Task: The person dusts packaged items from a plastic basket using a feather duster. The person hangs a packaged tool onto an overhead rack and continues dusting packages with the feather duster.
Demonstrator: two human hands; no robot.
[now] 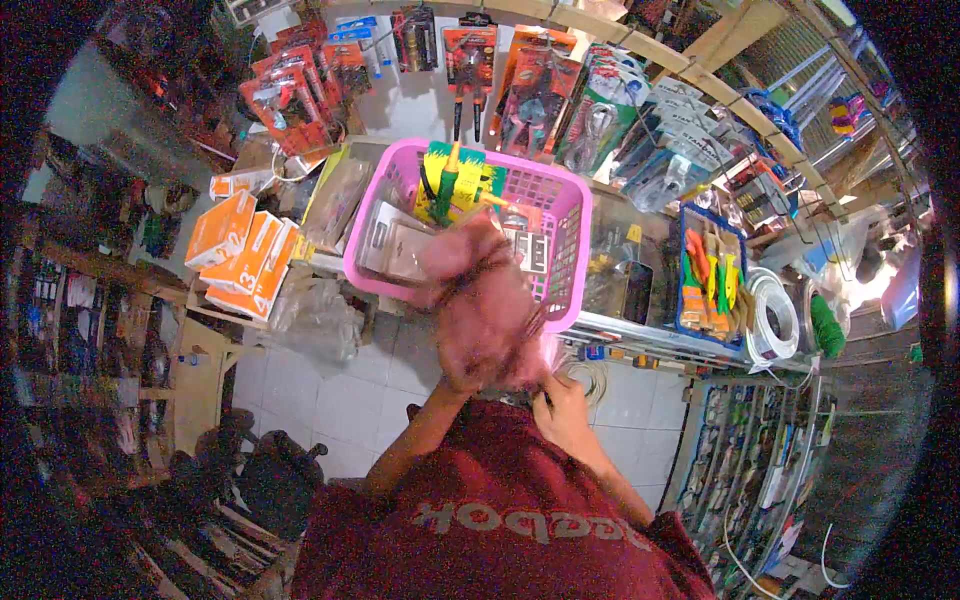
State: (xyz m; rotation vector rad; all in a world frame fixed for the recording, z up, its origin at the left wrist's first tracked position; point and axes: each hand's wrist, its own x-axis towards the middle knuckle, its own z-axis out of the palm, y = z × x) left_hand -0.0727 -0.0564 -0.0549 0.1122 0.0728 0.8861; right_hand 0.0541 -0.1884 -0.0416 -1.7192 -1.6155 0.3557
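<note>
A blurred, reddish-pink soft bundle [490, 310], cloth or plastic film, is raised in front of my chest and covers part of a pink plastic basket [572, 255]. At the bundle's lower right edge, my right hand [563, 412] has its fingers closed on it. My left hand [458, 384] reaches up against the bundle's lower left side; its fingers are hidden by the bundle and by blur. Inside the basket are a yellow and green packaged item [460, 180], a clear-wrapped pack [395, 245] and a box with large letters [528, 252].
Orange boxes [240, 255] are stacked left of the basket, above crumpled clear plastic [318, 318]. To the right are a blue tray [712, 270] of bright-handled tools and a white cable coil [770, 315]. Packaged tools [470, 65] hang behind. A black chair [280, 465] stands lower left.
</note>
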